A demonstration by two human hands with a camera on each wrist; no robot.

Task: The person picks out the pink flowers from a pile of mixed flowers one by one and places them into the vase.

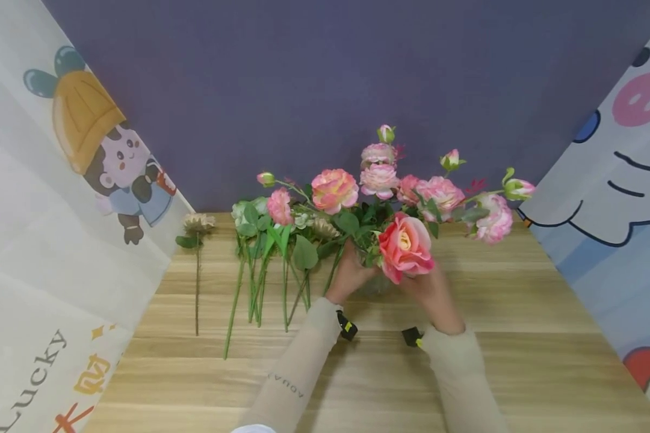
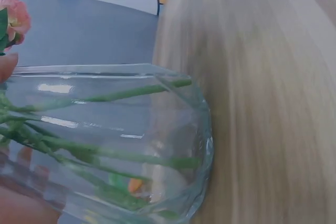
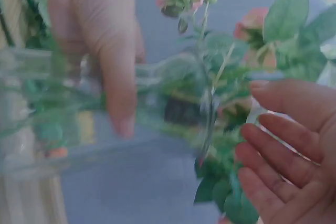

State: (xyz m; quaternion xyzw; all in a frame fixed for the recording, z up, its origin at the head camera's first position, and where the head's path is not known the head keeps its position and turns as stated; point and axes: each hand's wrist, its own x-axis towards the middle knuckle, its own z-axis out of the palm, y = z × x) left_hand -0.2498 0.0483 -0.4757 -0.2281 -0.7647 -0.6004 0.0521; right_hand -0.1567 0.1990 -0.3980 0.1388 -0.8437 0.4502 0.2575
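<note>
A clear glass vase (image 2: 131,116) holds several green stems (image 2: 121,156) that cross inside it. My left hand (image 1: 351,273) grips the vase near its neck; the right wrist view shows that thumb (image 3: 122,106) lying across the glass. Close to the vase mouth, my right hand (image 3: 291,150) has loosely extended fingers, apart from the glass, beside leaves and blooms. In the head view a large coral-pink rose (image 1: 406,246) partly covers the right hand (image 1: 433,294). Pink ranunculus-like blooms (image 1: 334,190) spread out above the vase on both sides.
Left of the vase, several green-stemmed flowers (image 1: 260,282) lie on the wooden table (image 1: 520,361). A single beige flower (image 1: 198,224) lies farther left. A dark blue-grey panel (image 1: 314,78) stands behind, with printed cartoon sheets (image 1: 623,198) at both sides.
</note>
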